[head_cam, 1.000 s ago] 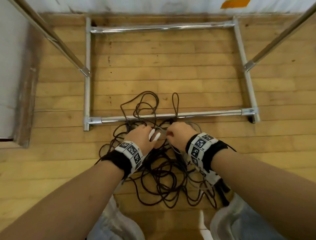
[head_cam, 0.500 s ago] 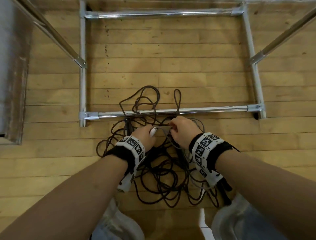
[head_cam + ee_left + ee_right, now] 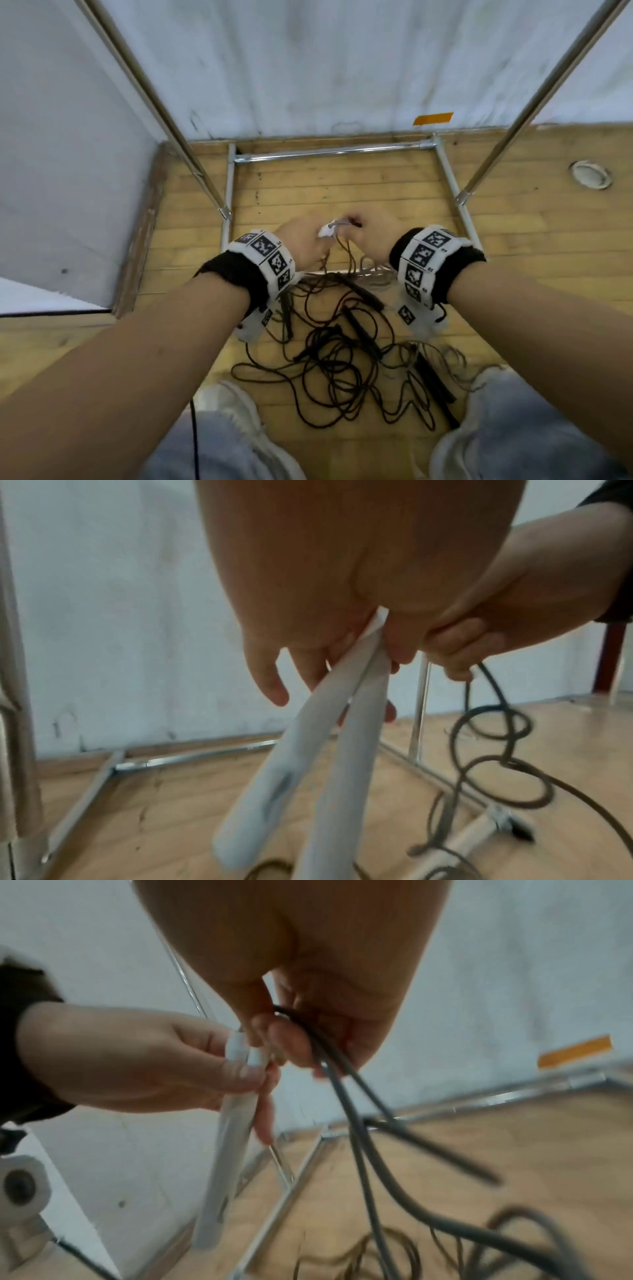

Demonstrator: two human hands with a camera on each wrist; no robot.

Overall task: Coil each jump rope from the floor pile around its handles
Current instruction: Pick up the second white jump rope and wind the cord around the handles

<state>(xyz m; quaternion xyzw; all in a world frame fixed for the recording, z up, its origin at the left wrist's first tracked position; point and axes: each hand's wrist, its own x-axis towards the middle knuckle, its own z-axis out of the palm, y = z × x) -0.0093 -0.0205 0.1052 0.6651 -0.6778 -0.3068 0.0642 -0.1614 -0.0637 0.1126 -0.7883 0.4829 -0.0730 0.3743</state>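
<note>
No legible text or numbers; the wristbands [image 3: 270, 260] carry only black-and-white square marker patterns.

Rope pile [image 3: 342, 363] lies on floor [image 3: 513, 246] before metal frame [image 3: 329, 152].

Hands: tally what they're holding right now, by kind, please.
White handles: 2, in the left hand
Grey cord strands: 2, pinched by the right hand
Total: 4
</note>
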